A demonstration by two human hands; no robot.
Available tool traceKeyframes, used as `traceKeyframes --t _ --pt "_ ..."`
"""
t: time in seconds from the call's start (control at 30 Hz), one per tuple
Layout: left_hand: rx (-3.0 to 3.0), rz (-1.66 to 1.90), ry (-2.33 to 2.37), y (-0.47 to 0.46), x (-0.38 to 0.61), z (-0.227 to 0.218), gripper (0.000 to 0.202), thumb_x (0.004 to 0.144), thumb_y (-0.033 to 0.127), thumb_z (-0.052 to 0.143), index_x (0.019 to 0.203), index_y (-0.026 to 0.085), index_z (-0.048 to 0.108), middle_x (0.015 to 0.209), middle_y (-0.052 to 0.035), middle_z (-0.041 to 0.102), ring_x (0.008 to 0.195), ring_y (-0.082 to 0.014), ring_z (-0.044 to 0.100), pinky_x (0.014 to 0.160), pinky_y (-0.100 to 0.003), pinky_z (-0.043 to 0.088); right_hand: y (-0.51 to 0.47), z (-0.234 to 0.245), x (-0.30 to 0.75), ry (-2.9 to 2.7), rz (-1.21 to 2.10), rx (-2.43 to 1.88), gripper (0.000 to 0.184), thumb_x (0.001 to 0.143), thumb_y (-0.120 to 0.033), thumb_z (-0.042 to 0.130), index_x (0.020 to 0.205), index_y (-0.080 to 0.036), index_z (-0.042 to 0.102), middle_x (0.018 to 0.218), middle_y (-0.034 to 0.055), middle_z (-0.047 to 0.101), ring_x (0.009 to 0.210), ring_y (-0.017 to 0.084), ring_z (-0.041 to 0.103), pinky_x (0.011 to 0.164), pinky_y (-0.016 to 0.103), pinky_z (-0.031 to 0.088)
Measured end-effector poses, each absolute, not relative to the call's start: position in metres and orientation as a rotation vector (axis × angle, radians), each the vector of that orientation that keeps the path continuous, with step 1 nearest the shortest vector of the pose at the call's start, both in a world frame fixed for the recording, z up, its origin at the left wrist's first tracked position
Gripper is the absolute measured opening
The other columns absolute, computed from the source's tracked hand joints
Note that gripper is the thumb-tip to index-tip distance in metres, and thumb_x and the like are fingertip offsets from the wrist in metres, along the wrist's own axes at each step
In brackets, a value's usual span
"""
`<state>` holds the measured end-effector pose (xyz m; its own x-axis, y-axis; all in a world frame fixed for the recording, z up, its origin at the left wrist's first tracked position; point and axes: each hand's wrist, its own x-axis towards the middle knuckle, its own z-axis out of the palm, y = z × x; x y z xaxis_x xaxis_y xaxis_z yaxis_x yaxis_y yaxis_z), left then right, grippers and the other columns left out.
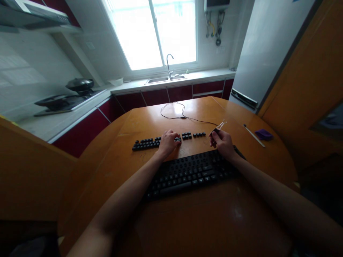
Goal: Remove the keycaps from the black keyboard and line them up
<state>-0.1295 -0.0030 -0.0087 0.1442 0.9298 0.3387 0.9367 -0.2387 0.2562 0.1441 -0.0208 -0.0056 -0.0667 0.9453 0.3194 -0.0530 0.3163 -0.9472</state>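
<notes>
We are facing a kitchen: a bright window over the far counter, a steel sink below it, a wok sitting far left, a refrigerator standing far right. An orange-brown wooden table is filling the near ground.

Both forearms are reaching in from the near edge, hands well apart. The left hand is bending palm-down, thumb and fingers curling over the right end of a long block of loose black keycaps; we cannot tell whether it is gripping any. The right hand is closing its fingers around a dark-handled wire tool, the thin prongs pointing far and right.

The black keyboard is lying between the forearms, its far rows looking stripped of caps. The right hand and forearm are blocking its right end.

Two smaller keycap clusters are resting between the hands. Beyond, a dark cable is looping; a white stick and purple item are lying right.
</notes>
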Motion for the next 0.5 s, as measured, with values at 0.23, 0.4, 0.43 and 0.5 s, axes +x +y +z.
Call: traceKeyframes --t 0.23,0.4,0.43,0.5 --pt "-2.377 -0.673 -1.938 -0.005 -0.128 -0.005 0.023 0.075 0.023 0.078 0.098 0.021 0.075 0.100 -0.0069 0.065 0.101 -0.0269 0.057 0.089 -0.038 0.046 -0.017 -0.001 0.150 -1.336 1.015 -0.903 0.045 0.083 -0.062 0.064 0.080 -0.017 0.061 0.059 -0.0007 0.056 0.047 0.012 0.055 0.042 0.024 0.038" --pt "-2.435 -0.748 -1.912 -0.003 -0.127 0.002 0.023 0.075 0.023 0.078 0.097 0.021 0.074 0.099 -0.0065 0.066 0.101 -0.0260 0.058 0.090 -0.038 0.048 -0.011 0.013 0.169 -1.473 1.017 -0.920 0.041 0.084 -0.056 0.065 0.080 -0.016 0.063 0.060 0.0000 0.059 0.048 0.012 0.056 0.044 0.024 0.039" --pt "-2.475 -0.766 -1.898 -0.004 -0.126 0.005 0.021 0.076 0.024 0.078 0.096 0.021 0.074 0.098 -0.0062 0.066 0.099 -0.0252 0.059 0.090 -0.037 0.048 -0.010 0.017 0.175 -1.558 1.034 -0.933 0.039 0.084 -0.054 0.067 0.079 -0.016 0.064 0.061 0.0006 0.060 0.049 0.012 0.056 0.046 0.025 0.040" --pt "-2.609 -0.774 -1.853 -0.008 -0.123 0.015 0.018 0.077 0.024 0.076 0.095 0.021 0.074 0.096 -0.0055 0.067 0.094 -0.0228 0.061 0.088 -0.035 0.048 -0.011 0.027 0.188 -1.762 1.091 -0.932 0.036 0.082 -0.050 0.070 0.078 -0.015 0.067 0.064 0.0023 0.064 0.053 0.013 0.058 0.050 0.025 0.042"
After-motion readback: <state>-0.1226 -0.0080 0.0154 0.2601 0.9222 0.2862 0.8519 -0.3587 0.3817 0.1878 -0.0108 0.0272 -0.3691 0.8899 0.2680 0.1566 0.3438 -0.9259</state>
